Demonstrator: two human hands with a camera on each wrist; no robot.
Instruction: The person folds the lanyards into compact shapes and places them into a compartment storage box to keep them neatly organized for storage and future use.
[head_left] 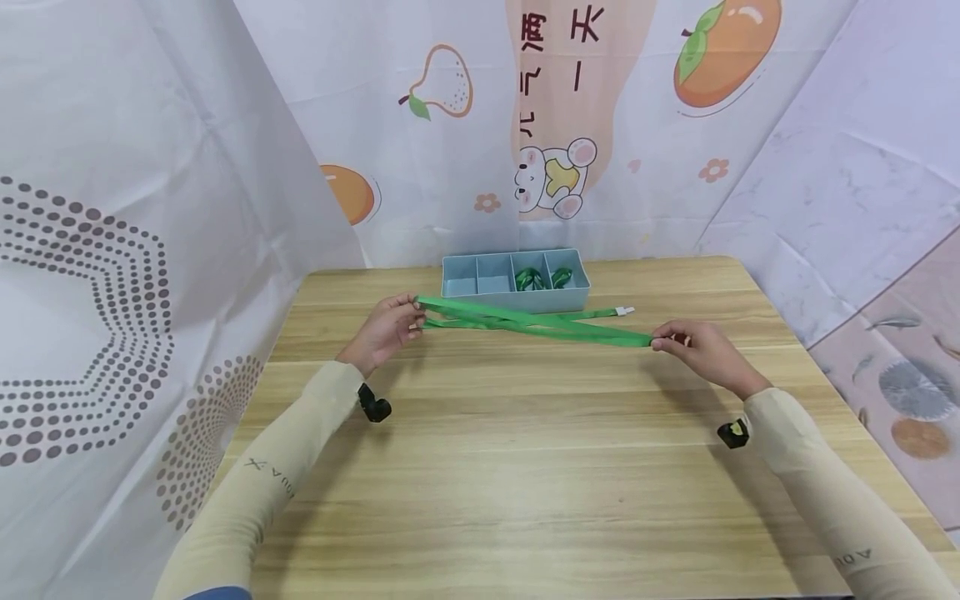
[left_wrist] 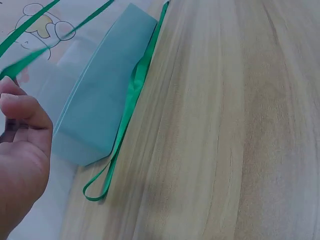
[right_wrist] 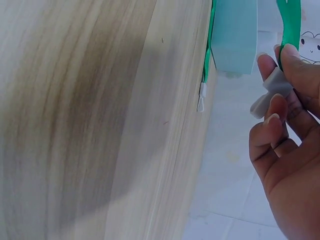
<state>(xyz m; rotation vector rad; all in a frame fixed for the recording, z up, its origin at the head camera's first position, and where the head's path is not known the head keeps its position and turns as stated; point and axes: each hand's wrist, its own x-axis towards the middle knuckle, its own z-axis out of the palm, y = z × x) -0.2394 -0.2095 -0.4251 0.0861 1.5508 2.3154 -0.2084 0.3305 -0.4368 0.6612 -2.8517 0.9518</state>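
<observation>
A green lanyard [head_left: 532, 320] is stretched between the two hands above the table. My left hand [head_left: 384, 333] pinches its looped end between thumb and fingers. At the other end my right hand [head_left: 699, 352] pinches the strap, close to a pale grey plastic clip [right_wrist: 277, 85] that shows among the fingers in the right wrist view. A second green lanyard [left_wrist: 134, 90] lies on the table along the front of a light blue divided box [head_left: 517, 298]. Its narrow loop is to the left, its white clip [head_left: 624, 311] to the right.
Rolled green lanyards [head_left: 529, 279] sit in the two right compartments of the box, at the table's back edge. The wooden table [head_left: 510, 467] spreads in front of the hands. Printed curtains [head_left: 435, 183] hang behind it and at both sides.
</observation>
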